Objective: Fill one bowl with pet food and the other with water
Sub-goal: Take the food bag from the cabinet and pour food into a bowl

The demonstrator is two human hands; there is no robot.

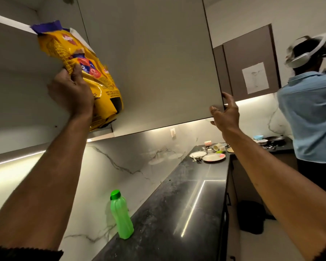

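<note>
Both arms are reaching up toward the wall cabinets. The left hand [71,91] is gripping a yellow pet food bag [83,72], fingers and thumb curling round its middle, and the bag is sitting tilted at the mouth of the open cabinet [17,81], its purple crimped top leaning in under the upper shelf edge and its bottom hanging just past the cabinet's lower edge. The right hand [225,113] is hovering at the lower right corner of the cabinet door [158,63], fingers spreading loosely; the fingertips are lying right at the door's edge, though whether they are actually touching it is too close to call. It is holding nothing.

Down below, a green bottle [121,215] with a green cap is standing upright on the dark counter [177,213], close to the marble backsplash [130,166]. Farther along the counter, plates [214,157] and a few cups are crowding together near the corner, and a blue bowl [258,137] is sitting beside a dark pan [274,138] on the stove end. What is inside that bowl cannot be made out from here.

Over on the right, another person in a light blue shirt [313,113] is standing at the counter's far end, wearing a white headband device.
</note>
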